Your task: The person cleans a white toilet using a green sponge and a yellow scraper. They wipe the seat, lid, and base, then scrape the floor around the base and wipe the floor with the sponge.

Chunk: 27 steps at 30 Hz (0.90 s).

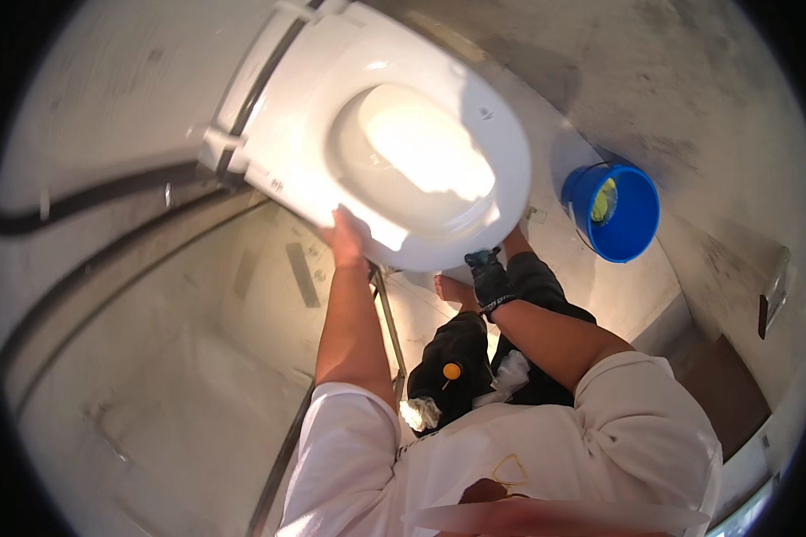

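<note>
Head view — left hand (347,240), gloved right hand (490,276) part-curled at toilet seat (501,148) edge, hold unclear — seemingly steadying step; next move calls for even support.

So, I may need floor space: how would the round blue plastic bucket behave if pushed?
The bucket is probably light, its wall looking like smooth plastic. Only a yellow-green item shows inside, so a high push might tip it. That item seems loose and may slide.

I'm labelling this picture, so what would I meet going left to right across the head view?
Dark curved bars, bare left hand, crumpled pale wad, orange disc, dark-gloved right hand, blue bucket. The white toilet overlaps both hands' span, so it's left out.
</note>
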Available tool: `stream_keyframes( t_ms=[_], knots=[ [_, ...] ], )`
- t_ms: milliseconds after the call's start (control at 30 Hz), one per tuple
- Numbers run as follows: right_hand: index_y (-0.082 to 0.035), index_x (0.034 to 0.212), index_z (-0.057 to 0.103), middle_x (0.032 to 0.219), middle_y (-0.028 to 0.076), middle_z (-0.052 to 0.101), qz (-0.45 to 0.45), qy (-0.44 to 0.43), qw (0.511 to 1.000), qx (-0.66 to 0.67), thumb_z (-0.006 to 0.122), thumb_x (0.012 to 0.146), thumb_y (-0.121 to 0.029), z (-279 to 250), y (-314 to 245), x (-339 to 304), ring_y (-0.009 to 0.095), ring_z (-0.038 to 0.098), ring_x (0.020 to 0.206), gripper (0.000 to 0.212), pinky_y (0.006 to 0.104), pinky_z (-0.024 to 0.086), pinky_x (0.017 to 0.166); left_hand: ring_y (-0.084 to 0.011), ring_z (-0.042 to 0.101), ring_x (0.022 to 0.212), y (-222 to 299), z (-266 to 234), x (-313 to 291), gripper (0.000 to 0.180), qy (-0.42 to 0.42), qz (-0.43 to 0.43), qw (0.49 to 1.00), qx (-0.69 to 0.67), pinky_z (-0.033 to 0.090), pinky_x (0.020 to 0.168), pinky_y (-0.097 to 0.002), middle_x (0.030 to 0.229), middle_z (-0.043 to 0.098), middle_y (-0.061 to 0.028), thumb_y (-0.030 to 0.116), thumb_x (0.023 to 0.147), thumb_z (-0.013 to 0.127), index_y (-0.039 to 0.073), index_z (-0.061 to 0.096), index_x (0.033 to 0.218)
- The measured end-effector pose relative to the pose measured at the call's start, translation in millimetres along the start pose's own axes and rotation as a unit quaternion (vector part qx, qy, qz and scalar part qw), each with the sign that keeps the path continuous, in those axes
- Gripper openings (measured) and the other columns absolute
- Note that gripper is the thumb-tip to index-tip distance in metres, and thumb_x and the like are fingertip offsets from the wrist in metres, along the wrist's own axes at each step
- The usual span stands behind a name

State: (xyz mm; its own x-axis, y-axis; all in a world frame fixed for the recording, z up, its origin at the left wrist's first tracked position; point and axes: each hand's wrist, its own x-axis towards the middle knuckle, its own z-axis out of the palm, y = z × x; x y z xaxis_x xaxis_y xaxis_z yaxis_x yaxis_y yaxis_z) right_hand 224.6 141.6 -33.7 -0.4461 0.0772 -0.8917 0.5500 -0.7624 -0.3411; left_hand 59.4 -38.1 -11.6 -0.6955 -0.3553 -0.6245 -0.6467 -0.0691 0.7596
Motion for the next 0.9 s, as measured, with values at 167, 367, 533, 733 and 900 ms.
stream_keyframes(
  t_ms=[167, 367, 533, 733, 900],
  knots=[
    [-0.013, 0.127, 0.039, 0.116, 0.012, 0.048, -0.054, -0.136, 0.942, -0.303, 0.041, 0.087, -0.024, 61.4, 51.9, 14.8, 0.024, 0.047, 0.1, 0.041, 0.031, 0.04, 0.083, -0.0308, 0.017, 0.131, 1.2, -35.7, -19.3, 0.079, 0.069, 0.041, 0.996, 0.043, 0.016, 0.106, -0.0393, 0.143, 0.009, -0.0192, 0.047, 0.087, 0.041, 0.001, 0.001, 0.137],
    [-0.012, 0.123, 0.045, 0.12, 0.015, 0.05, -0.373, -0.189, 0.506, -0.755, 0.043, 0.086, -0.013, 202.1, 37.3, 46.4, 0.029, 0.05, 0.108, 0.038, 0.0349, 0.041, 0.09, -0.0299, 0.022, 0.13, -39.3, -130.6, -50.7, 0.065, 0.134, 0.086, 0.986, 0.038, 0.02, 0.104, -0.0354, 0.14, 0.018, -0.0236, 0.037, 0.091, 0.038, 0.001, 0.01, 0.138],
    [-0.007, 0.132, 0.033, 0.137, 0.013, 0.032, -0.507, -0.193, 0.47, -0.696, 0.028, 0.093, -0.021, 294.2, 18.4, 77.8, 0.023, 0.028, 0.128, 0.042, 0.0298, 0.023, 0.104, -0.0358, 0.026, 0.126, -111.3, -159.2, -55.6, 0.064, 0.143, 0.039, 0.987, 0.057, 0.021, 0.104, -0.0382, 0.137, 0.022, -0.026, 0.026, 0.088, 0.048, -0.007, 0.017, 0.134],
    [-0.002, 0.121, 0.045, 0.133, 0.018, 0.037, -0.565, -0.116, -0.142, -0.805, 0.037, 0.085, -0.014, 319.3, 25.5, 111.2, 0.03, 0.029, 0.126, 0.039, 0.0402, 0.024, 0.103, -0.0379, 0.027, 0.124, -146.8, -161.4, -57.8, 0.064, 0.169, 0.061, 0.977, 0.118, 0.023, 0.103, -0.0403, 0.133, 0.026, -0.0276, 0.023, 0.085, 0.052, -0.007, 0.021, 0.132],
    [0.0, 0.115, 0.044, 0.109, 0.021, 0.047, -0.443, -0.289, 0.358, -0.769, 0.039, 0.078, -0.005, 239.4, 21.8, 82.1, 0.034, 0.043, 0.103, 0.037, 0.0388, 0.041, 0.083, -0.0394, 0.029, 0.122, -131.1, -145.1, -65.7, 0.066, 0.187, 0.064, 0.969, 0.145, 0.024, 0.102, -0.0409, 0.13, 0.03, -0.0277, 0.023, 0.083, 0.054, -0.006, 0.022, 0.132]
  ],
)
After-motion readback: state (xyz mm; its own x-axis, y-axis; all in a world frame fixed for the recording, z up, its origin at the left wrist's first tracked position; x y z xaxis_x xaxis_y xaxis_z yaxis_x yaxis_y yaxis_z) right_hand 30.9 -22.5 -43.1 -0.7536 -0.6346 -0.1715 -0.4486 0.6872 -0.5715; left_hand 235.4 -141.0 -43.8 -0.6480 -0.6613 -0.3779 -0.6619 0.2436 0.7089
